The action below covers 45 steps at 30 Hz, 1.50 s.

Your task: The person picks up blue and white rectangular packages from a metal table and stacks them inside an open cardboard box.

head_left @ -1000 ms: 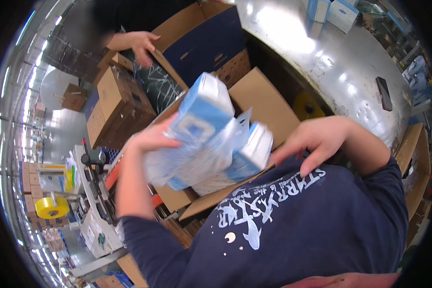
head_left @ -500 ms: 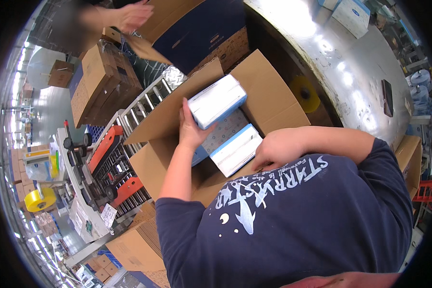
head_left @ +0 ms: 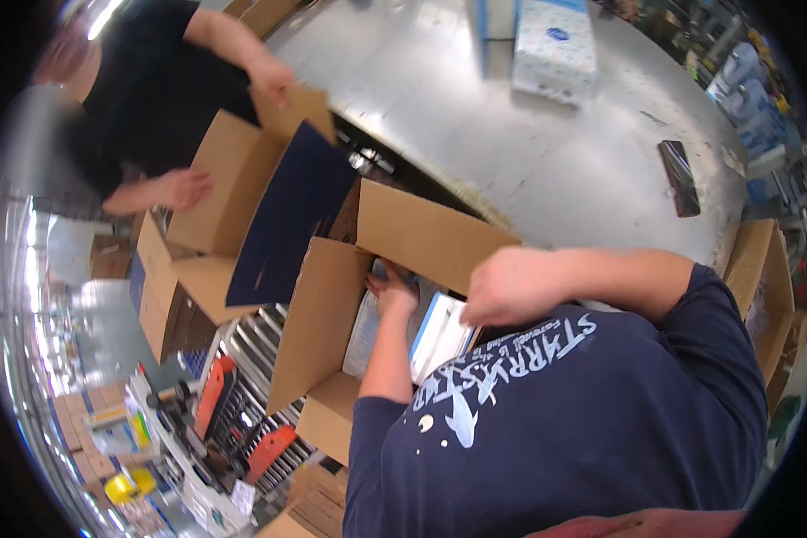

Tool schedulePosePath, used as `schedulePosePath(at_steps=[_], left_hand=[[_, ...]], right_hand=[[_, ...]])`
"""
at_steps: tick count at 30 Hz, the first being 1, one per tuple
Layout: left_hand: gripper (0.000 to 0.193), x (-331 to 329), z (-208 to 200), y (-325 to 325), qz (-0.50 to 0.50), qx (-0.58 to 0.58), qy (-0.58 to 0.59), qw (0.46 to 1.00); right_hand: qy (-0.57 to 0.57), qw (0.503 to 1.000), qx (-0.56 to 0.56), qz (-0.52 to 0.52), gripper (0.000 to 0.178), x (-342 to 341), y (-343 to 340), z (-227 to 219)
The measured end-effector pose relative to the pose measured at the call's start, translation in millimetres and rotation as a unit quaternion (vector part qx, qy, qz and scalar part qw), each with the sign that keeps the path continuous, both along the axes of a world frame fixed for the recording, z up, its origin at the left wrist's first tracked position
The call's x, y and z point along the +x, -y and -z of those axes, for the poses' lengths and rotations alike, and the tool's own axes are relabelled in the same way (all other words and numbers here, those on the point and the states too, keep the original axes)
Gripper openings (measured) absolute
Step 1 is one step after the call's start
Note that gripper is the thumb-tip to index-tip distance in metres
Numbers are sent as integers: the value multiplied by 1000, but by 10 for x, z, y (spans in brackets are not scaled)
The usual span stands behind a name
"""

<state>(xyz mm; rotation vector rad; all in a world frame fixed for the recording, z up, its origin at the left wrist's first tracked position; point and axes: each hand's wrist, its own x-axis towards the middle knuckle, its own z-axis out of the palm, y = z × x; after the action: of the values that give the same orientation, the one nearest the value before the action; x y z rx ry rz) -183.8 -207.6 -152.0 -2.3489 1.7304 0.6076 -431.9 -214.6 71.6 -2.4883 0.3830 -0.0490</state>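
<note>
An open cardboard carton (head_left: 325, 314) stands in front of me with its flaps up. My left hand (head_left: 393, 292) reaches down inside, its bent fingers around a dark spot near the far wall that I cannot make out. Beside that wrist a pale printed box (head_left: 361, 334) lies in the carton. A white box with a blue edge (head_left: 439, 330) sits at the near right side of the carton, partly hidden by my shirt. Above this box hovers my right hand (head_left: 511, 285), slightly blurred, its fingers curled downward and closed; whatever they may hold is hidden.
A metal table (head_left: 601, 179) behind the carton bears a printed box (head_left: 556, 54) and a dark phone (head_left: 679, 177). At the left a co-worker's hands handle another open carton (head_left: 215, 202). Rollers (head_left: 255, 345) run beneath. A further carton (head_left: 767, 300) stands at my right.
My left hand has gone down into the carton; the white box it held above is no longer up there. My right hand has lifted slightly. The view has turned, showing more table.
</note>
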Motion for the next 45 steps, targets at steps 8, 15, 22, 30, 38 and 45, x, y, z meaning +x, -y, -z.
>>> schedulePosePath(at_steps=[8, 15, 22, 30, 38, 45], left_hand=[[51, 400, -1235, -800, 294, 31, -346, 890], [63, 485, -219, -1217, 60, -181, -388, 902], [75, -379, -882, -330, 304, -142, -167, 927], [56, -854, -1860, 440, 444, 132, -65, 884], [66, -1038, -129, 708, 428, 136, -179, 875], [84, -237, -26, 471, 354, 98, -222, 903]], right_hand=[[66, 770, -244, 585, 41, -2219, 1916, 184], [306, 435, 263, 805, 56, -2795, 2125, 1055], [160, 625, 119, 755, 26, -3131, 2139, 1069], [-5, 724, 50, 688, 22, -3008, 1838, 113], [-97, 773, -150, 608, 40, -2289, 1462, -528], [361, 730, 391, 428, 95, -2277, 1430, 561]])
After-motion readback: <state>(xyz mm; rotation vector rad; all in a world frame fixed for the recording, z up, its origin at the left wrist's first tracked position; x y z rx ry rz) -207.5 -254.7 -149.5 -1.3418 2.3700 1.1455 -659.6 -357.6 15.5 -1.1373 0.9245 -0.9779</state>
